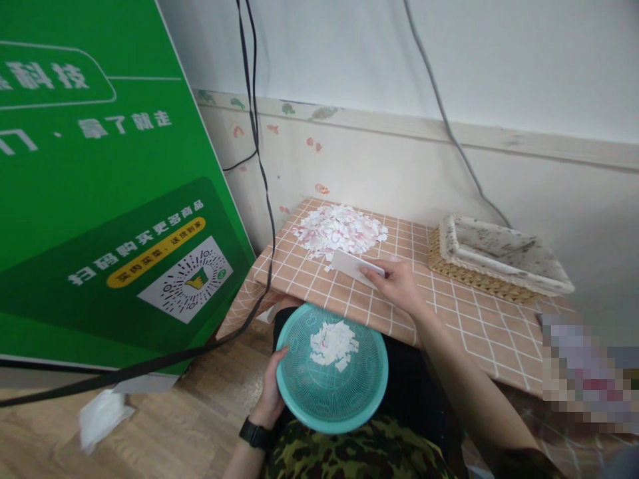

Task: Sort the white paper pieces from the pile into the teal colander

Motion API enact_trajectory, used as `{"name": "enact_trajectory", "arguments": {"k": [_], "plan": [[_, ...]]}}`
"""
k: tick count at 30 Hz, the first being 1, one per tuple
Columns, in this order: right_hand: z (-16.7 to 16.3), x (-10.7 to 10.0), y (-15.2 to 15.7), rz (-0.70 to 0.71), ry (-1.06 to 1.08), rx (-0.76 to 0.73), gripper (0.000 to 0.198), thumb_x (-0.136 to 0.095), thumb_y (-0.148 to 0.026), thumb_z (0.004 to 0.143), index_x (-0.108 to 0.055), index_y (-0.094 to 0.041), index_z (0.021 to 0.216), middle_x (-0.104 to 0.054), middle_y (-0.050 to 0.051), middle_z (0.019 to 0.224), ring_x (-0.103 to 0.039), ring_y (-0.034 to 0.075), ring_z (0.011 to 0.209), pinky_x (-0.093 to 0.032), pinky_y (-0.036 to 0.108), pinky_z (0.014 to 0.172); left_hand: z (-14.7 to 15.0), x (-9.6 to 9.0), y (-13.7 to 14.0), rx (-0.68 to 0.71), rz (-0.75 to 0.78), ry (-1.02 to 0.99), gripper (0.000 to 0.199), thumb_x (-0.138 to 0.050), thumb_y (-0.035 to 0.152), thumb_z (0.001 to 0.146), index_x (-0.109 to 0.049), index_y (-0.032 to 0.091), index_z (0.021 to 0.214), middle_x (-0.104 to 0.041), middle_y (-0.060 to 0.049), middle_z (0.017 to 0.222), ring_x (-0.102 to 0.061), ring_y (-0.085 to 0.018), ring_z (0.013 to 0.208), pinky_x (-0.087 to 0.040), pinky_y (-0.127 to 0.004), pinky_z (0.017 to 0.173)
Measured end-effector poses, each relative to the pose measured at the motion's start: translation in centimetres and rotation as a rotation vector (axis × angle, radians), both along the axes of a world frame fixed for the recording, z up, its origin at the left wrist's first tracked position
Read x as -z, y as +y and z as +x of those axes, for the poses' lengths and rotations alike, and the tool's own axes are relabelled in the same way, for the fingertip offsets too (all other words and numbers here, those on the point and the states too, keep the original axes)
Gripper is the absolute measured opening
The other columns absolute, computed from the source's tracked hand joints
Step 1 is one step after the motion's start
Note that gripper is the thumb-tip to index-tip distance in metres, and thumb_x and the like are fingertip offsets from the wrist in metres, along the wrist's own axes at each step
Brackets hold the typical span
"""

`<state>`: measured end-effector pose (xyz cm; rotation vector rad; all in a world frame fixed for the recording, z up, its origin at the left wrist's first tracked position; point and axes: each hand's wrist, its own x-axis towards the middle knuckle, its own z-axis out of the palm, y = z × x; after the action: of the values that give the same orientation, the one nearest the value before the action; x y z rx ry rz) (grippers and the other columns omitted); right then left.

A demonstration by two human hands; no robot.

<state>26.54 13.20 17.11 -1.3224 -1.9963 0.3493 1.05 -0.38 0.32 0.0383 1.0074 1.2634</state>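
My left hand [273, 384] grips the left rim of a teal plastic colander [334, 406], which I hold at my lap just below the table's front edge. Torn white paper scraps [333, 344] lie in the bottom of it. In my right hand [394, 283] is a flat white rectangular card or plate [352, 266], pinched at its right end and tilted over the tabletop. Its far side is beside a large heap of paper scraps [342, 229], white with some pink, near the table's far left corner. The fingertips under the card are partly hidden.
A brown checked cloth covers the table [479, 326]. A cloth-lined wicker basket [499, 259] stands at the back right, near the wall. A black cable [269, 219] hangs past the table's left corner, by a green sign panel [114, 173]. White plastic [104, 419] lies on the floor.
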Motion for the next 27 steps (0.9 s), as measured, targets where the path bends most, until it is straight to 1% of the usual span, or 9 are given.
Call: {"name": "enact_trajectory", "arguments": {"k": [4,6,9,11,16,18,25,27], "plan": [[-0.2,0.0,0.1,-0.012,-0.007,-0.021,0.028,-0.049,-0.039,0.085,-0.071,-0.022,0.093,-0.071,0.002,0.077,-0.058,0.014,0.056,-0.039,0.025,0.052,0.0,0.1,0.0,0.022,0.022,-0.021,0.025,-0.068,0.029,0.066,-0.069,0.01,0.081,-0.072,-0.008,0.073,-0.065,-0.023,0.067,-0.049,-0.036,0.073],[0.0,0.2,0.3,-0.007,-0.031,0.011,0.029,-0.049,-0.04,0.085,-0.071,-0.023,0.094,-0.071,0.002,0.076,-0.059,0.015,0.056,-0.039,0.026,0.052,0.0,0.0,0.0,0.031,0.024,-0.027,0.024,-0.067,0.029,0.067,-0.07,0.01,0.081,-0.072,-0.008,0.075,-0.065,-0.022,0.067,-0.049,-0.035,0.073],[0.4,0.4,0.5,0.02,-0.063,0.063,0.031,-0.049,-0.04,0.085,-0.07,-0.023,0.1,-0.072,0.004,0.081,-0.061,0.016,0.061,-0.04,0.027,0.054,0.0,-0.2,0.0,0.026,0.016,-0.009,0.022,-0.068,0.028,0.066,-0.07,0.01,0.079,-0.072,-0.008,0.074,-0.065,-0.021,0.065,-0.05,-0.034,0.071],[0.3,0.4,0.4,0.03,-0.061,0.071,0.031,-0.049,-0.039,0.085,-0.07,-0.023,0.101,-0.072,0.004,0.083,-0.062,0.017,0.063,-0.041,0.027,0.055,0.0,-0.1,0.0,0.03,0.007,-0.004,0.022,-0.068,0.028,0.066,-0.07,0.01,0.078,-0.072,-0.009,0.073,-0.065,-0.022,0.064,-0.05,-0.034,0.071],[-0.6,0.4,-0.3,0.007,-0.012,-0.023,0.028,-0.048,-0.036,0.086,-0.07,-0.023,0.098,-0.072,0.003,0.086,-0.062,0.016,0.063,-0.043,0.026,0.057,0.0,0.1,0.0,0.02,0.011,-0.014,0.023,-0.067,0.029,0.067,-0.07,0.01,0.08,-0.072,-0.008,0.073,-0.065,-0.021,0.065,-0.05,-0.034,0.071],[-0.9,0.5,-0.4,0.002,-0.014,-0.033,0.028,-0.048,-0.036,0.086,-0.07,-0.023,0.099,-0.072,0.003,0.087,-0.062,0.016,0.064,-0.043,0.026,0.058,0.0,0.0,-0.1,0.017,0.014,-0.015,0.023,-0.067,0.029,0.067,-0.07,0.01,0.08,-0.073,-0.008,0.075,-0.065,-0.021,0.066,-0.05,-0.034,0.071],[0.1,0.8,0.0,0.055,-0.116,0.076,0.03,-0.048,-0.038,0.086,-0.07,-0.024,0.1,-0.071,0.003,0.073,-0.059,0.015,0.056,-0.039,0.026,0.054,0.1,-0.4,0.0,0.036,0.0,-0.026,0.025,-0.067,0.029,0.067,-0.07,0.009,0.082,-0.073,-0.01,0.078,-0.066,-0.023,0.068,-0.05,-0.036,0.074],[0.5,0.9,0.2,0.057,-0.122,0.094,0.03,-0.047,-0.039,0.087,-0.07,-0.023,0.099,-0.071,0.003,0.073,-0.059,0.016,0.058,-0.039,0.026,0.055,0.0,-0.3,0.0,0.037,-0.005,-0.027,0.024,-0.067,0.029,0.067,-0.07,0.01,0.081,-0.073,-0.01,0.076,-0.066,-0.023,0.067,-0.05,-0.036,0.074]]}}
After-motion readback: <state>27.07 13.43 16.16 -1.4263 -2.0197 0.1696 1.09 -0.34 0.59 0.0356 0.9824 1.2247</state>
